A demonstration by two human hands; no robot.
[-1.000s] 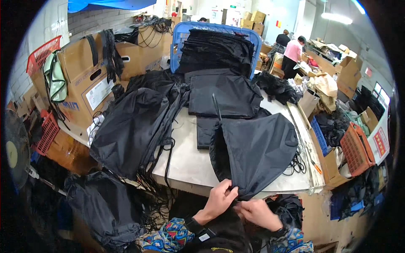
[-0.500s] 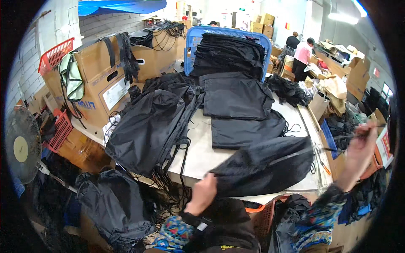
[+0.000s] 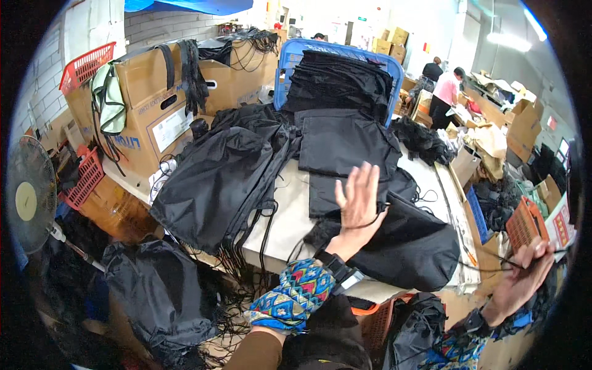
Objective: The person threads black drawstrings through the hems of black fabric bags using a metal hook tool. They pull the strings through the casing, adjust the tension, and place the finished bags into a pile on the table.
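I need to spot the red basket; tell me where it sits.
The red basket is at the head view's upper left, perched on the big cardboard box, left of the table.

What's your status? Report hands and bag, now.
Left hand open, flat on black fabric drawstring bag. Right hand pinching thin black cord, pulled out right. Nothing blocking.

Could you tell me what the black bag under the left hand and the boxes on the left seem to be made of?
The black drawstring bag looks like thin woven synthetic, perhaps nylon: faint sheen, soft wrinkles, lying flat under the left hand. The boxes look like plain brown corrugated cardboard, matte, with folded flaps and cut-out handle holes.
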